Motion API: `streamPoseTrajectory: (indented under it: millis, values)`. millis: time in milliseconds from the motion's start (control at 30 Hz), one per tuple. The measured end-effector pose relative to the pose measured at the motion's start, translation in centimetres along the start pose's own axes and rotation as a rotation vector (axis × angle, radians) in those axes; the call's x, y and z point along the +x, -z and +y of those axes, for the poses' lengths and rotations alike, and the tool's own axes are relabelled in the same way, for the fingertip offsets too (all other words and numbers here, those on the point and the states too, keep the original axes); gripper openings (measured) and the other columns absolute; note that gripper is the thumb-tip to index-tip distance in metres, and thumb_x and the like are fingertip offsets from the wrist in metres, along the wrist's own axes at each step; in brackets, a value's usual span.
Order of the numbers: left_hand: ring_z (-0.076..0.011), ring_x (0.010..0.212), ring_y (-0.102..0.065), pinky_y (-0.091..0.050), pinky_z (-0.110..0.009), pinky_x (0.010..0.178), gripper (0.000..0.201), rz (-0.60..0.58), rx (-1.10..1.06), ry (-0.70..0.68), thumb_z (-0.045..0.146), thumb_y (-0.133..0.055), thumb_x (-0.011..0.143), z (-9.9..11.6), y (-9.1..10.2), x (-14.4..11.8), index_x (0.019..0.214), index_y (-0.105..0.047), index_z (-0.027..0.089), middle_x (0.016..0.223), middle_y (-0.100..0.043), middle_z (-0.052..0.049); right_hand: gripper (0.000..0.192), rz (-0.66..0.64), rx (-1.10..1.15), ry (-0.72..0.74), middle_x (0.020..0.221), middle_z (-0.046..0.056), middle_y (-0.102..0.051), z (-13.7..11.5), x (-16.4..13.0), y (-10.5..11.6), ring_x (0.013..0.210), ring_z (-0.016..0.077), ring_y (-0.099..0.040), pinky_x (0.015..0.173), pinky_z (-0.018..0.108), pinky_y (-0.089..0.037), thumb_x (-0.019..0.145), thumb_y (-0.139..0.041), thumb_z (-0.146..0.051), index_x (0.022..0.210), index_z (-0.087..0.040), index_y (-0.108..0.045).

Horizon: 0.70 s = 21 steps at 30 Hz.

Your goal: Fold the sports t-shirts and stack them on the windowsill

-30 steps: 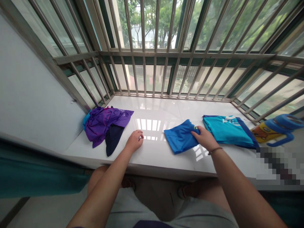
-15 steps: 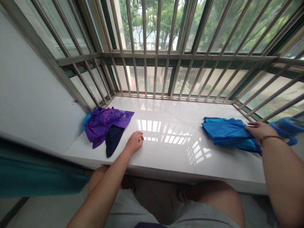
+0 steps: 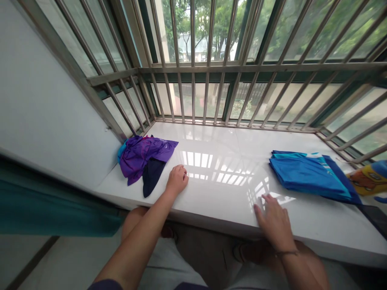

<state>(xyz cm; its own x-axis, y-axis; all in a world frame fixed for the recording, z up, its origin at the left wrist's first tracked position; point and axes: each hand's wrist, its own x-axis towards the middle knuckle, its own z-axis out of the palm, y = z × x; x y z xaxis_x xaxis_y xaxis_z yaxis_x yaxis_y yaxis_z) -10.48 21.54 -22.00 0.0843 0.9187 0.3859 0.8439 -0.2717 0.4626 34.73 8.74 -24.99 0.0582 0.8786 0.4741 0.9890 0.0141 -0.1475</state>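
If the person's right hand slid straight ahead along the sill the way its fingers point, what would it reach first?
The right hand points up and slightly left, passing left of the folded blue clothes. The way looks free across the white sill to the window bars, though depth is unclear.

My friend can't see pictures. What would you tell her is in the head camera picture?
A person's two bare hands rest on a shiny white window ledge: the left hand curled near a crumpled purple garment pile, the right hand flat and empty below a neat stack of folded blue clothes. Metal window bars and green trees fill the background.
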Motion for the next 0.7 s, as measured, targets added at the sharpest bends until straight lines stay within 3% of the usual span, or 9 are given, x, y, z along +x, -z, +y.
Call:
streamPoseTrajectory:
  millis: [133, 233, 333, 467, 567, 700]
  values:
    - [-0.0385, 0.138, -0.061, -0.049, -0.055, 0.123, 0.019, 0.104, 0.159, 0.109, 0.014, -0.066, 0.089, 0.2, 0.1, -0.1, 0.107, -0.072, 0.021, 0.145, -0.067, -0.020, 0.043, 0.019, 0.028, -0.086, 0.153, 0.017, -0.070, -2.9, -1.9, -0.1, 0.144, 0.0368, -0.062, 0.121, 0.059, -0.046, 0.109, -0.045, -0.038, 0.135, -0.019, -0.073]
    - [-0.0385, 0.140, -0.060, -0.046, -0.055, 0.127, 0.022, 0.116, 0.202, 0.146, 0.016, -0.066, 0.089, 0.6, 0.2, -0.1, 0.110, -0.071, 0.019, 0.149, -0.065, -0.022, 0.043, 0.030, 0.041, -0.103, 0.151, 0.017, -0.071, -2.9, -1.5, 0.1, 0.144, 0.0361, -0.063, 0.121, 0.058, -0.047, 0.107, -0.046, -0.035, 0.133, -0.018, -0.075]
    - [-0.0404, 0.150, -0.053, -0.036, -0.064, 0.132, 0.023, 0.159, 0.244, 0.207, 0.017, -0.065, 0.091, 1.0, 0.7, -0.3, 0.113, -0.071, 0.019, 0.156, -0.061, -0.023, 0.043, 0.042, 0.058, -0.086, 0.151, 0.016, -0.071, -2.7, -1.4, 0.2, 0.144, 0.0362, -0.063, 0.121, 0.057, -0.046, 0.106, -0.047, -0.034, 0.133, -0.018, -0.076]
    - [-0.0470, 0.163, -0.036, -0.029, -0.079, 0.129, 0.026, 0.337, 0.260, 0.467, 0.026, -0.065, 0.095, 0.4, 1.8, -1.0, 0.120, -0.070, 0.017, 0.171, -0.046, -0.027, 0.042, 0.057, 0.055, -0.068, 0.151, 0.017, -0.072, -2.6, -1.5, 0.1, 0.142, 0.0370, -0.064, 0.120, 0.056, -0.046, 0.105, -0.047, -0.031, 0.132, -0.017, -0.075]
    - [-0.0484, 0.152, -0.049, -0.035, -0.077, 0.125, 0.035, 0.344, 0.241, 0.636, 0.028, -0.065, 0.095, -0.2, 2.2, -1.3, 0.127, -0.069, 0.013, 0.157, -0.059, -0.030, 0.040, 0.062, 0.050, -0.061, 0.150, 0.016, -0.072, -2.7, -1.6, 0.1, 0.142, 0.0365, -0.064, 0.120, 0.055, -0.046, 0.104, -0.048, -0.029, 0.132, -0.019, -0.075]
    - [-0.0396, 0.131, -0.065, -0.038, -0.066, 0.125, 0.039, 0.181, 0.288, 0.436, 0.019, -0.056, 0.099, -0.1, 1.8, -1.3, 0.135, -0.069, 0.014, 0.137, -0.073, -0.022, 0.039, 0.066, 0.052, -0.059, 0.149, 0.015, -0.073, -2.7, -1.5, 0.2, 0.142, 0.0354, -0.064, 0.121, 0.054, -0.046, 0.104, -0.048, -0.028, 0.131, -0.019, -0.075]
